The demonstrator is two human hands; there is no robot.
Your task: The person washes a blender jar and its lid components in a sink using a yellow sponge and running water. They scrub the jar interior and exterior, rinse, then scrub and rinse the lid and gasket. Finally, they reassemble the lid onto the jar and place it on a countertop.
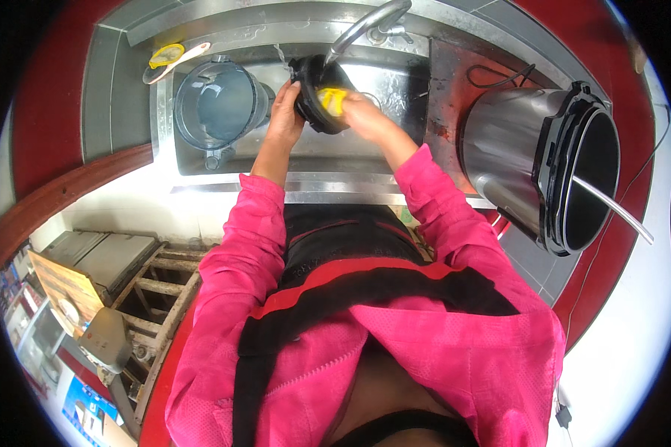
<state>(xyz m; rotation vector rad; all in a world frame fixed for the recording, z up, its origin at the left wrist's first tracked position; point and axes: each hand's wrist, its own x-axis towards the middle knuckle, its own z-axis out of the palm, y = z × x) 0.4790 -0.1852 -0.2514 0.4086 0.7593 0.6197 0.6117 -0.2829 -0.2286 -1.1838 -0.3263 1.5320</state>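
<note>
My left hand (284, 109) grips the edge of a round black lid-like part (307, 100), which is tilted on its side over the stainless steel sink (313, 159). In my right hand (367, 116) is a yellow scrubber (332, 101), blurred, pressed to the part's inner side. The curved metal faucet (363, 27) comes down over the black part. To the left of my left hand, a clear plastic jug (215, 103) with cloudy water inside stands in the basin.
On the right a large steel pot (506, 137) with a black rim leans open, a metal handle (612, 209) sticking out. A dark cord (500, 78) lies behind it. At the sink's left corner rest a white-handled utensil (182, 60) and a yellow-rimmed item (166, 55).
</note>
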